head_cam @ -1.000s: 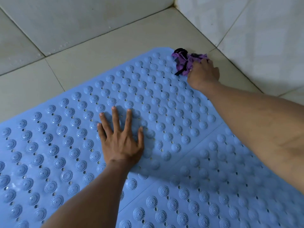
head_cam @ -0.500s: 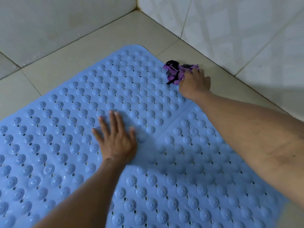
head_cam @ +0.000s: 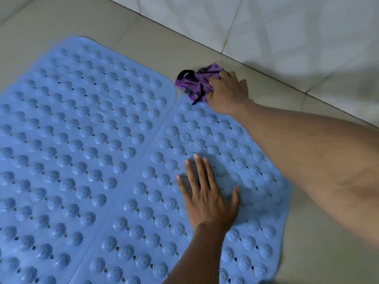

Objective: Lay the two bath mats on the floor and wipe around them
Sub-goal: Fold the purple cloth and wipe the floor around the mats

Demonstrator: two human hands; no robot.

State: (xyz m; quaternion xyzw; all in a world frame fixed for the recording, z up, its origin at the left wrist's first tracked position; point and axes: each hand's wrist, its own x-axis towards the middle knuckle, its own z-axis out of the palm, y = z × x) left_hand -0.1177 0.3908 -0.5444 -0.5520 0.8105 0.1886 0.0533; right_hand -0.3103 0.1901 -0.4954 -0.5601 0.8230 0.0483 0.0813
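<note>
Two blue knobbed bath mats lie flat side by side on the tiled floor, the left mat (head_cam: 82,140) and the right mat (head_cam: 205,136) meeting along a diagonal seam. My left hand (head_cam: 207,197) presses flat on the right mat, fingers spread. My right hand (head_cam: 225,93) holds a crumpled purple cloth (head_cam: 196,83) with black trim against the floor tile just past the far corner of the right mat, near where the two mats meet.
A white tiled wall (head_cam: 266,27) rises along the back right, meeting the beige floor (head_cam: 320,253) in a dark grout line. Bare floor tile shows behind the mats and to their right.
My right hand has dragged the cloth along the mats' far edge, from the left mat's corner toward the right mat. My left hand has shifted from the left mat onto the right one.
</note>
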